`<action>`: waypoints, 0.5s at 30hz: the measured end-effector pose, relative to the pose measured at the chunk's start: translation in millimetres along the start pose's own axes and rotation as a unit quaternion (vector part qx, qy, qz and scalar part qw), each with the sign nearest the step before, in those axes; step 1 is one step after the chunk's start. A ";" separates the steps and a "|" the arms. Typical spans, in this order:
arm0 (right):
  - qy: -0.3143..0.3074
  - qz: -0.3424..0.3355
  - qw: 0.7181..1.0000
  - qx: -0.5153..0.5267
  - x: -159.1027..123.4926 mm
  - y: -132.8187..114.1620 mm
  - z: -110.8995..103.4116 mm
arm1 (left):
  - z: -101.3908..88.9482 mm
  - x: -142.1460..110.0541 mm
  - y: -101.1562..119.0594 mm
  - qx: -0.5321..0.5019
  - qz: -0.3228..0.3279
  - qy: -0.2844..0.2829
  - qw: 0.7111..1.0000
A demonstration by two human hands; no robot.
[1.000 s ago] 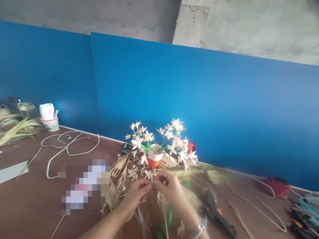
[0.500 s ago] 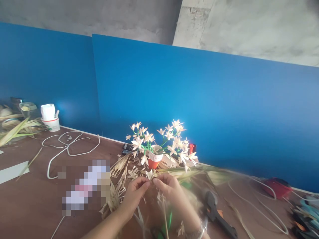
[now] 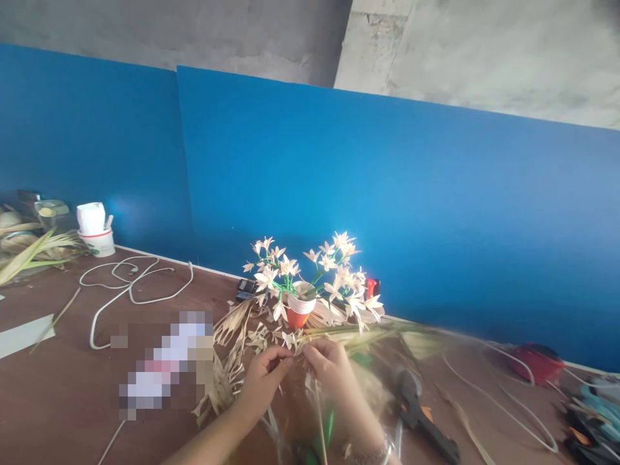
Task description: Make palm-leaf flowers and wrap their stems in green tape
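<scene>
My left hand (image 3: 265,380) is closed in a pinch at the lower end of a small pale corn-husk flower (image 3: 289,338), whose petals show above the fingertips. Close beside it, my right hand (image 3: 330,363) pinches too, its fingertips a little apart from the left ones; what lies in them is too small to make out. Just behind the hands stands an orange-and-white paper cup (image 3: 299,314), holding several finished husk flowers (image 3: 341,279) on green stems. Dried husk strips (image 3: 227,374) lie left of my left hand.
A black glue gun (image 3: 426,420) lies right of my right forearm. White cables (image 3: 140,284) loop across the brown table (image 3: 58,400). A white tub (image 3: 99,244) stands far left, a red object (image 3: 537,365) far right. A blue partition (image 3: 387,206) borders the back.
My fingertips have moved slightly apart, with the right hand shifting a little right. The small flower has tilted somewhat at the left fingertips. The other things stay in place.
</scene>
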State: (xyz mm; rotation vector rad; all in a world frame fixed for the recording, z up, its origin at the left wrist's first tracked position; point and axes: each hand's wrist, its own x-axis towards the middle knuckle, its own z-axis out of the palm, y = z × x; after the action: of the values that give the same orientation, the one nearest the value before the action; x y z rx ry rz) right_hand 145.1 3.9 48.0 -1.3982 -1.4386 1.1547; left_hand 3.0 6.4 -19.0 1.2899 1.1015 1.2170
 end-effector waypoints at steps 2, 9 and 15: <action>-0.002 0.010 1.000 0.008 1.0 1.6 0.0 | 0.1 0.4 -1.1 0.003 0.001 0.001 1.000; -0.007 0.026 1.000 0.015 2.1 -0.5 -0.9 | 1.1 -0.4 -1.0 -0.006 -0.010 -0.005 1.000; -0.001 0.032 0.999 0.009 0.5 -0.5 -1.1 | 1.6 -2.8 0.6 -0.031 -0.038 -0.017 0.999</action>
State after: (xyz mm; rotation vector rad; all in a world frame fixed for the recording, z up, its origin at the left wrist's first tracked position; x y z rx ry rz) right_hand 146.0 4.5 48.7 -1.4410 -1.3904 1.2064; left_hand 4.4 3.5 -18.5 1.2076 1.0706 1.1592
